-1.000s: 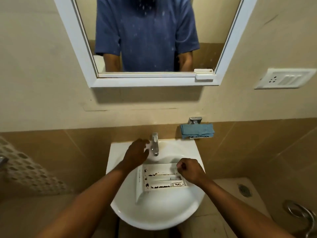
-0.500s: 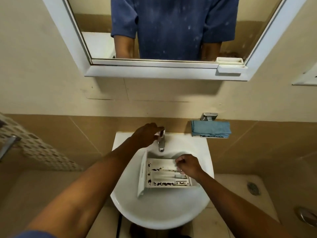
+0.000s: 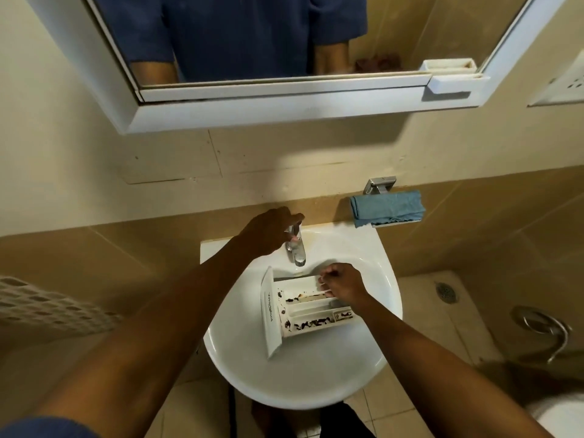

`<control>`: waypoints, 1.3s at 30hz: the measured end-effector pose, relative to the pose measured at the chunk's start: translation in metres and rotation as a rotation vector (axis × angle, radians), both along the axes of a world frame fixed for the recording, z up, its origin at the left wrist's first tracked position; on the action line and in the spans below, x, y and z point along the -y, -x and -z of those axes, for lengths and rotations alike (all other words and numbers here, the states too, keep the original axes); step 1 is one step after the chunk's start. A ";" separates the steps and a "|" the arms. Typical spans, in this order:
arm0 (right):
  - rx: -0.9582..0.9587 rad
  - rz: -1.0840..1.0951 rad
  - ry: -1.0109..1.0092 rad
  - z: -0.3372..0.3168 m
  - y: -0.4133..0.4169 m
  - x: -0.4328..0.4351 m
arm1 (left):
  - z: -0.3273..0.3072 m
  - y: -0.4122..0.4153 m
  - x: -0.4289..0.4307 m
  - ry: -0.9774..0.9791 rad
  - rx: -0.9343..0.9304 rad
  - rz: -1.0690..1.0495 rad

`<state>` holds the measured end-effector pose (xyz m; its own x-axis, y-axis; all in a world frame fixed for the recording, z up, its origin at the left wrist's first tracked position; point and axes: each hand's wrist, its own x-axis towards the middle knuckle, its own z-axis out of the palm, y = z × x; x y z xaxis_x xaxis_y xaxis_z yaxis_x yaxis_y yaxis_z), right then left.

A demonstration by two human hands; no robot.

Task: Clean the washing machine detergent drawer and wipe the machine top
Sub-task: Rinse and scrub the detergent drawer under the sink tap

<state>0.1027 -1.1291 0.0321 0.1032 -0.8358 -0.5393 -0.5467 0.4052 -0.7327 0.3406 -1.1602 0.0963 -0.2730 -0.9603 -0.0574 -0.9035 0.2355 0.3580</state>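
Note:
A white detergent drawer [image 3: 303, 314] with dark grime in its compartments lies in the white sink basin [image 3: 316, 374], its front panel to the left. My right hand [image 3: 343, 284] grips the drawer's far right edge, fingers curled over it. My left hand [image 3: 273, 230] reaches to the chrome tap [image 3: 297, 248] at the back of the basin and grips its handle on top. No water stream is visible under the spout.
A folded blue cloth [image 3: 387, 207] lies on a small wall shelf right of the tap. A white-framed mirror [image 3: 252, 58] hangs above. A switch plate [image 3: 562, 86] is on the right wall. Floor drain [image 3: 445, 292] and a metal fitting [image 3: 543, 330] lie at right.
My left hand moved from beside the tap onto its handle. My right hand shifted slightly on the drawer's right edge. The camera tilted further down and closer.

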 end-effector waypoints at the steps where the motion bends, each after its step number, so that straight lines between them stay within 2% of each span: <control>1: -0.007 0.007 0.002 0.000 -0.001 -0.001 | 0.000 0.000 0.001 0.006 -0.006 0.001; 18: -0.033 0.030 0.006 0.006 -0.002 -0.001 | -0.009 0.009 -0.004 0.106 -0.036 -0.071; 39: 0.009 0.056 0.025 0.002 0.008 -0.008 | -0.008 0.017 -0.003 0.109 0.063 -0.125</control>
